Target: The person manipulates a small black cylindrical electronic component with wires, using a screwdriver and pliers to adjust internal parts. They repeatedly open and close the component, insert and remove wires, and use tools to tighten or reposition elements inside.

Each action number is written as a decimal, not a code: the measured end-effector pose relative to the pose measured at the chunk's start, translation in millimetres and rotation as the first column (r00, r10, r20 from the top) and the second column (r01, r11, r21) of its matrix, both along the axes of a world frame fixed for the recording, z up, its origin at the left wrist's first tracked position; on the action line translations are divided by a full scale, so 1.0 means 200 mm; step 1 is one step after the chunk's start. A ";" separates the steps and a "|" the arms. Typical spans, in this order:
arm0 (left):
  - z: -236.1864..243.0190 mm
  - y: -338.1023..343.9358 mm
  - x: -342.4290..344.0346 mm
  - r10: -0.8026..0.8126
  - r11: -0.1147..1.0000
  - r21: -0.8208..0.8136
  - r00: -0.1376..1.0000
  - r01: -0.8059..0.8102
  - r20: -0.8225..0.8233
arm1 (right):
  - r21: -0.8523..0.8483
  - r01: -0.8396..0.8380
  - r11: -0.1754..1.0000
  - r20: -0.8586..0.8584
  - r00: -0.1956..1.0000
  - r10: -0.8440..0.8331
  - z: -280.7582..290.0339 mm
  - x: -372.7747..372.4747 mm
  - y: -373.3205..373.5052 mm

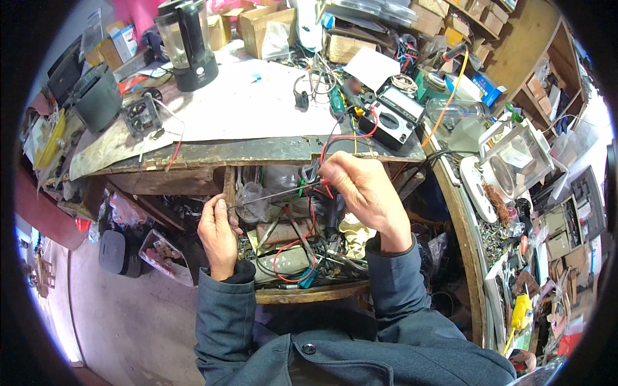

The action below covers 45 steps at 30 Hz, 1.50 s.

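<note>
A long thin dark metal rod [277,194] stretches between my two hands over an open drawer [302,294]. My left hand [219,231] pinches its left end between thumb and fingers. My right hand [364,193] is closed around the other end, hiding what is there, perhaps a handle. A thin red wire [313,219] runs close by my right fingers and loops down into the drawer. Below the rod lie pliers-like tools with long handles [296,225], a grey block [283,262], tangled cables and clear plastic bags [253,201].
The workbench [257,149] carries a white sheet [251,103], a blender [187,51], a small fan [140,116] and a multimeter [393,121]. A cluttered side bench [470,257] stands right. A white box [166,256] sits on the floor left.
</note>
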<state>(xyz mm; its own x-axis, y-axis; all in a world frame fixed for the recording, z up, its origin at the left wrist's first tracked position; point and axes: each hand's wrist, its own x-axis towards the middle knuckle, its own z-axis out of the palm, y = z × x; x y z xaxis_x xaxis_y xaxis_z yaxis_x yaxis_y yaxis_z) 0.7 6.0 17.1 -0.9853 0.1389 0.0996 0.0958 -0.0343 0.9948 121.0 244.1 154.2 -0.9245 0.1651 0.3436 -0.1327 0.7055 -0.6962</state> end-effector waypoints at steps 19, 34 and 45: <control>-0.01 -0.01 -0.01 0.019 1.000 -0.016 1.000 -0.019 0.018 | -0.142 -0.051 0.989 -0.144 0.989 0.030 -0.02 -0.03 -0.04; -0.02 0.00 -0.03 -0.021 0.992 0.122 1.000 0.020 0.004 | -0.275 -0.109 0.955 -0.225 0.973 0.046 -0.05 -0.02 -0.06; -0.03 -0.03 -0.04 -0.040 0.991 0.127 0.999 0.036 0.031 | -0.002 -0.103 0.995 -0.235 0.967 0.100 -0.03 -0.03 -0.01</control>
<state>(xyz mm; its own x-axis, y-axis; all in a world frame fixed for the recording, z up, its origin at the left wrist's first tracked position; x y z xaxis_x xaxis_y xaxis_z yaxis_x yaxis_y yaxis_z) -8.0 -0.2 10.2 -0.9825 0.1649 0.0863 0.0591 -0.1633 0.9848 114.2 242.2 148.2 -0.8304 0.0809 0.5513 -0.3640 0.6703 -0.6467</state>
